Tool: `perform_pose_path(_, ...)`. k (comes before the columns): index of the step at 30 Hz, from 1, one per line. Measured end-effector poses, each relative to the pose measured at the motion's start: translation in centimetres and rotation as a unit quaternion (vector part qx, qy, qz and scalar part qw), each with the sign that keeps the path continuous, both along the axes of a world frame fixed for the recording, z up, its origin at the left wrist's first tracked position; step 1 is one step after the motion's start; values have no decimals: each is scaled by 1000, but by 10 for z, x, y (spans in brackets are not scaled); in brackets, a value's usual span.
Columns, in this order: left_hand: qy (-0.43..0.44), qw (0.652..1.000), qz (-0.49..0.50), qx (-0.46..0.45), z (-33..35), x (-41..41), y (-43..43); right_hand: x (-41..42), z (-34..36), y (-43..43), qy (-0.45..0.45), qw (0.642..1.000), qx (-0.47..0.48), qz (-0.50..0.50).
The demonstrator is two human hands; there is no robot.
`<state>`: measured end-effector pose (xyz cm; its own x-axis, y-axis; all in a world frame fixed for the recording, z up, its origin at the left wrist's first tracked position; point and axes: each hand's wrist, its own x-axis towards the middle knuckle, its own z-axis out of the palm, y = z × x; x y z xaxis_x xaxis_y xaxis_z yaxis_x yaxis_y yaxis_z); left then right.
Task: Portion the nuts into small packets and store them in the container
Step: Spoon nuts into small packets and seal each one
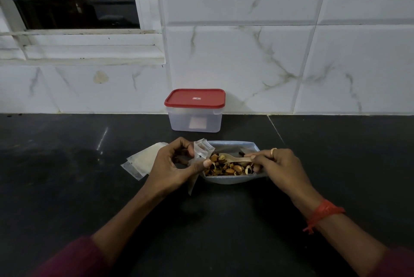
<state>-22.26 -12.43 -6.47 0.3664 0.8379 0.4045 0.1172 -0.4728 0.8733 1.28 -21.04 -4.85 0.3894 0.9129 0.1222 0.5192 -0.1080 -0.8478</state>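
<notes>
The left hand (177, 164) has a closed grip on a small packet (200, 150) of clear plastic. The thumb and the curled fingers pinch it near its upper end. The packet stands roughly upright in that grip, with its top leaning right and its lower end trailing down toward the person. I cannot tell from here whether its mouth is open.

The right hand (281, 164) pinches the handle of a pale spoon (237, 160) between thumb and fingertips, the other fingers folded in beside them. The spoon lies nearly level, its long axis running left to right. The handle is in the right grip and the bowl points left, close beside the packet's top. A small heap of nuts (226, 168) sits in and under the bowl.

Both hands are over a wide, opened bag (233, 179) that lies on the dark desk (67, 187). The bag's long side also runs left to right, and the nuts are spread along its middle. The right hand's lower fingers touch the bag's right end.

Just left of the left hand, a few flat empty packets (140, 162) lie overlapping on the desk.

The container (195, 120) stands behind the bag against the tiled wall (246, 52), well apart from the hands, with its red lid (195, 97) on. A pale square shows through its front wall, and I cannot make out what it is.

A ring (273, 151) is on one right-hand finger, and a red thread (322, 214) circles that wrist.
</notes>
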Motion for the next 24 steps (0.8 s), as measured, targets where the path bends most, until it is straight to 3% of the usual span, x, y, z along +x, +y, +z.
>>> perform_pose_path(5, -7, 1000, 3, 2, 0, 1, 0, -10, -5, 0, -127, 991, -18, 40)
perform_pose_path(10, -18, 1000, -4, 8, 0, 0, 0, -7, -2, -1, 32, 999, 15, -15)
perform_pose_path(13, -15, 1000, -8, 8, 0, 0, 0, -3, 0, -4, 83, 996, 13, -42)
perform_pose_path(24, 35, 997, 2, 63, -4, -2, 2, -5, 9, -12, 97, 987, 125, -26)
